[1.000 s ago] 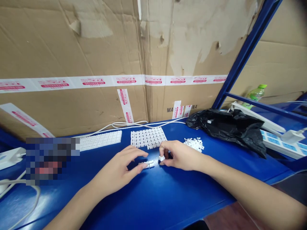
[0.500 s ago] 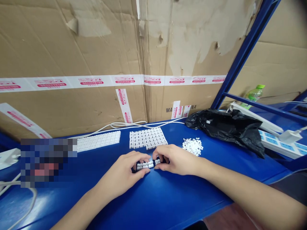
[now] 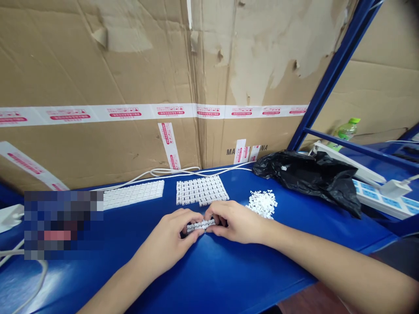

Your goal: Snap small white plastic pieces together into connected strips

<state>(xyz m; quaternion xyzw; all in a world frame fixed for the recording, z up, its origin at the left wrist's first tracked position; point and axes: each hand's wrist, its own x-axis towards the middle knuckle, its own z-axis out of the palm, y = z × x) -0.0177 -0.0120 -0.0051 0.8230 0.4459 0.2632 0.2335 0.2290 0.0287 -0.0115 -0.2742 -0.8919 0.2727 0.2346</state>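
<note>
A short row of small white plastic pieces (image 3: 200, 225) lies between my hands, low over the blue tabletop. My left hand (image 3: 176, 230) grips the row's left part, thumb in front and fingers behind. At the right end, my right hand (image 3: 233, 221) pinches the row with thumb and fingertips; its fingers partly hide that end. The two hands nearly touch. Just behind them is a block of similar white pieces (image 3: 201, 190) in close rows. A loose heap of tiny white parts (image 3: 262, 203) is beyond my right wrist.
A flat white gridded panel (image 3: 135, 194) lies at the back left beside a blurred-out patch. White cables (image 3: 150, 172) run along the cardboard wall (image 3: 137, 61). At right are a crumpled black plastic bag (image 3: 307, 179), a power strip (image 3: 397, 200), a blue metal frame (image 3: 330, 78) and a bottle (image 3: 347, 131).
My right hand has moved slightly left, bringing its piece against the row in my left hand. The gap between the pieces has closed.
</note>
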